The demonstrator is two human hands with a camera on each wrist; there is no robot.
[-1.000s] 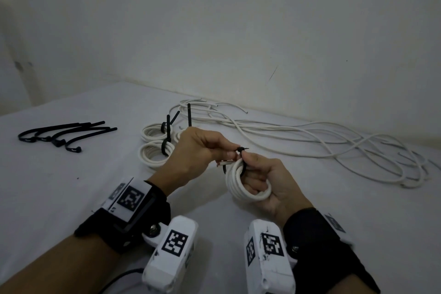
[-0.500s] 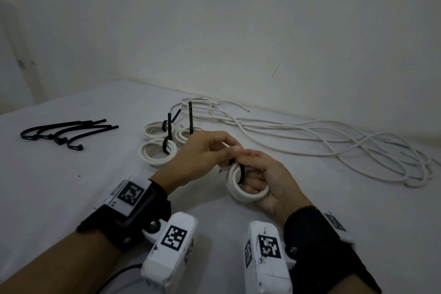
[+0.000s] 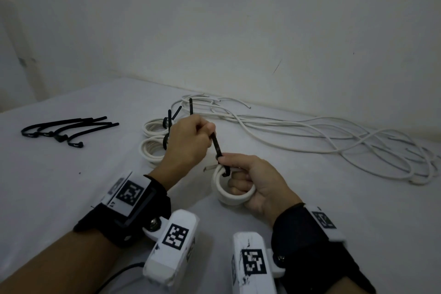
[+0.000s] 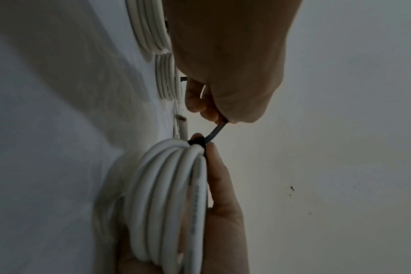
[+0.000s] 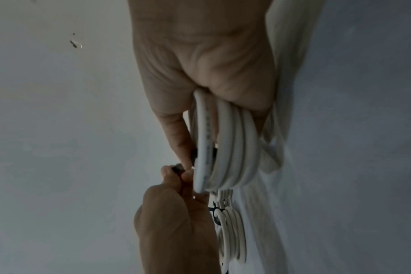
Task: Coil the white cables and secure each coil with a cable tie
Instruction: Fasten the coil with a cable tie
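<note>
A small white cable coil [image 3: 232, 194] [image 4: 167, 204] [image 5: 225, 148] is held upright in my right hand [image 3: 248, 176], fingers curled through the loop and the thumb pressed at the tie's head. A black cable tie [image 3: 217, 148] [image 4: 215, 134] wraps the coil's top, its tail slanting up and left. My left hand [image 3: 191, 143] [image 5: 174, 213] pinches that tail between thumb and fingers, just above and left of the coil. A short cable end [image 3: 210, 168] sticks out left of the coil.
Three tied coils [image 3: 152, 148] lie behind my left hand, their black tie tails standing up. Several loose black ties [image 3: 64, 129] lie at the far left. A long tangle of uncoiled white cable [image 3: 334, 141] runs along the wall to the right.
My left hand has drawn the tie's tail up and left, so a longer stretch of black tail shows. The coil in my right hand has sunk slightly toward the table.
</note>
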